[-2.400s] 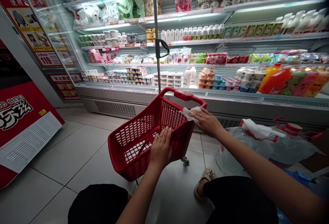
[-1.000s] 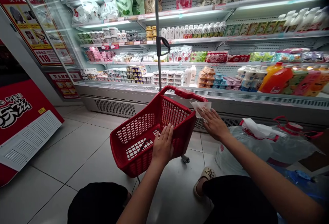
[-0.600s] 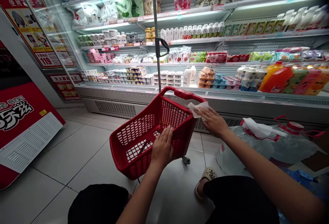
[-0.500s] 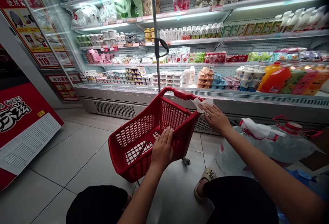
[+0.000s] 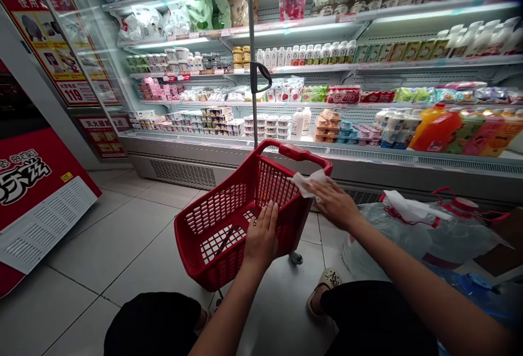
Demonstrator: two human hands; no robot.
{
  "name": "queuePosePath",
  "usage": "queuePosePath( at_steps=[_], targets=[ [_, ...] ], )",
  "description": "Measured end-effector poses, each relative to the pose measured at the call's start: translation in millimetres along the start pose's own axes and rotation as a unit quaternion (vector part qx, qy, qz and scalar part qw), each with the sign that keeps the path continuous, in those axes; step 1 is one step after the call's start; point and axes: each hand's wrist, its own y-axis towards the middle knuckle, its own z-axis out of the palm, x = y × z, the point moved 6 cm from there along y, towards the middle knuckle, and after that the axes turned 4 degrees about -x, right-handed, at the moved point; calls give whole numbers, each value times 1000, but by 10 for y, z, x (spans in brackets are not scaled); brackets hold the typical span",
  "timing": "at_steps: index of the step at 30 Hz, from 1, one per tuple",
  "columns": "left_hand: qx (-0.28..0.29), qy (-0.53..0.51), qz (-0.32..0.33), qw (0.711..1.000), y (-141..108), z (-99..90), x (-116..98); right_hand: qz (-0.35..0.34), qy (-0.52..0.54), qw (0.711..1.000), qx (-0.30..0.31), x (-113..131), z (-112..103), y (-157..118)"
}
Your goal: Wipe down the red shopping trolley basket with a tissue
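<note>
A red plastic shopping basket cart point(image 5: 216, 277) with a lattice floor and sides stands tilted in view on the tiled floor. My left hand point(image 5: 261, 236) lies on its near side rim, fingers together and stretched out, holding nothing. At the right corner of the rim, below the red handle point(image 5: 294, 152), my right hand point(image 5: 333, 201) presses a crumpled white cloth or tissue point(image 5: 309, 183) against the plastic. The fingertips of my right hand are partly over the white piece.
A lit refrigerated shelf unit point(image 5: 368, 160) with bottles and packs runs behind the cart. Large clear water jugs point(image 5: 368, 236) stand at right. A red and white freezer point(image 5: 41, 209) is at left. My shoe point(image 5: 322, 290) is near the cart's wheel point(image 5: 295, 258).
My right hand has moved left and down with the white cloth or tissue, from the handle's end to the rim corner. My left hand stays on the near rim.
</note>
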Motion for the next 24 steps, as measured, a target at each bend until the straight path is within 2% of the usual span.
queuePosePath(
  at_steps=[2, 4, 6, 11, 13, 16, 20, 22, 24],
  targets=[
    [4, 5, -4, 1000, 10, -1, -10, 61, -17, 998, -16, -287, -29, 20],
    [9, 8, -12, 1000, 24, 8, -25, 100, -20, 994, -24, -350, -14, 30],
    [12, 8, -18, 1000, 40, 28, -38, 103, -12, 994, -20, -156, 47, 37],
    [7, -10, -20, 1000, 71, 72, -6, 13, 44, 999, 17, 723, 232, 29],
    [4, -29, -11, 1000, 83, 67, 28, -24, 59, 998, 18, 853, 238, 34],
    [7, -52, 4, 999, 99, 45, 69, -40, 50, 998, 12, 676, 192, 85],
    [9, -62, 1, 998, 112, 42, 86, 31, 12, 999, -10, 327, 145, 184],
    [9, -63, -7, 998, 116, 69, 77, 59, 8, 998, -18, 390, 172, 200],
    [6, -62, -12, 998, 123, 97, 62, 52, 25, 998, -17, 621, 231, 187]
  ],
)
